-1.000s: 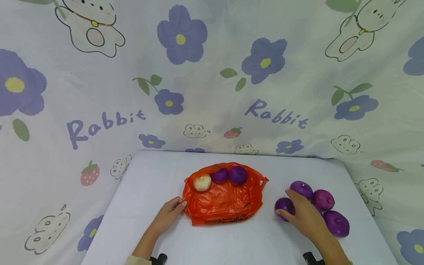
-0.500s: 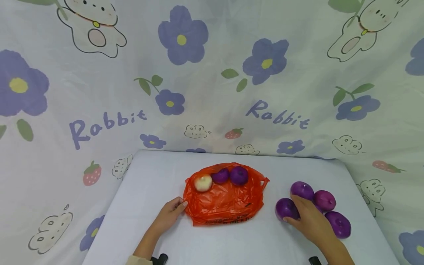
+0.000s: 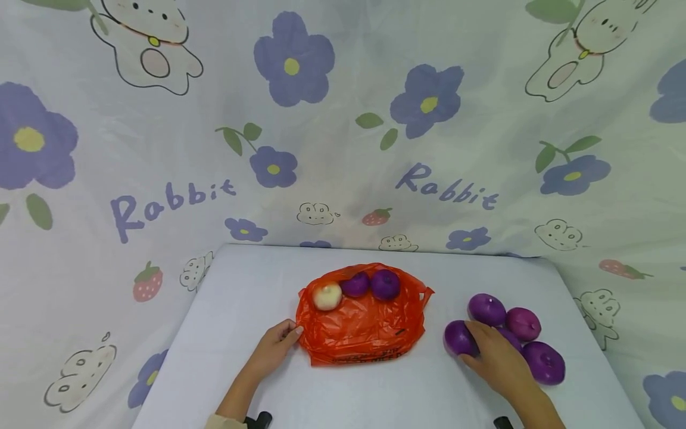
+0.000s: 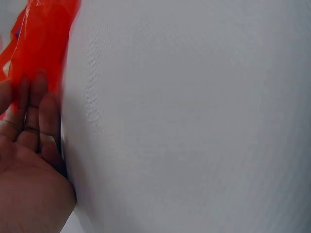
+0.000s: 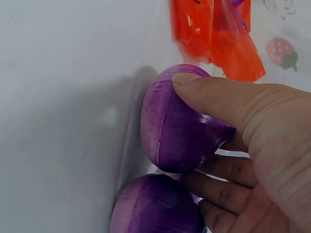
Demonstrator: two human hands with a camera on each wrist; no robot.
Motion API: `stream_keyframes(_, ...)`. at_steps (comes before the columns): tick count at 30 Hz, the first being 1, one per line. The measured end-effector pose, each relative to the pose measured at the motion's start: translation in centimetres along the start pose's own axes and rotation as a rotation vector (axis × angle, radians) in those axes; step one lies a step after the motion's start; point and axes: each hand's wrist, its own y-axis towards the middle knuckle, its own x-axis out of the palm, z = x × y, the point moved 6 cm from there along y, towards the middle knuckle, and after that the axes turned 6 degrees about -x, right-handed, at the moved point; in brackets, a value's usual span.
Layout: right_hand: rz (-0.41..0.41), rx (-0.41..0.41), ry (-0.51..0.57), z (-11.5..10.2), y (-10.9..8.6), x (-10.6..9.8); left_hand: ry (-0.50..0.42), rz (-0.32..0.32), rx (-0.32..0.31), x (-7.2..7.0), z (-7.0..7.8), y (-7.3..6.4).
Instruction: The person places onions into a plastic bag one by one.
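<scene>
- Your left hand pinches the left edge of the orange plastic bag.
- Right of the bag, your right hand pinches one purple onion.

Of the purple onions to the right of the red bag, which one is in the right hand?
The onion nearest the bag. The right hand's thumb lies on it; the other four onions lie farther right.

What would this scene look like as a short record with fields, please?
left hand: pinches the left edge of the red bag
right hand: holds one purple onion
at the bag's far side: white onion, two purple onions
around right hand: four more purple onions, one partly hidden
surface: white table
backdrop: printed cloth
</scene>
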Motion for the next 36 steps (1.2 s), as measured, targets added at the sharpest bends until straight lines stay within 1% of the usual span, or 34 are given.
stream_keyframes(4, -0.017, 0.026, 0.008, 0.0, 0.0, 0.0, -0.003, 0.005, -0.005, 0.0, 0.1, -0.1)
stream_keyframes(10, -0.03, 0.046, 0.008, 0.0, 0.0, -0.1, 0.015, 0.007, 0.007, 0.0, -0.1, 0.0)
stream_keyframes(15, -0.01, 0.054, 0.017, 0.0, 0.0, -0.6, 0.022, 0.016, 0.02, 0.0, -0.1, 0.0)
stream_keyframes(24, 0.02, 0.082, 0.107, 0.2, 0.3, -1.6, 0.016, 0.024, 0.015, 0.1, 0.0, 0.1)
stream_keyframes(33, 0.023, 0.088, 0.115, -0.2, 0.5, -2.2, 0.016, 0.023, 0.022, 0.0, 0.0, 0.1)
stream_keyframes(36, 0.03, 0.089, 0.115, -0.4, 0.6, -2.4, 0.027, 0.024, 0.013, 0.0, -0.1, 0.1)
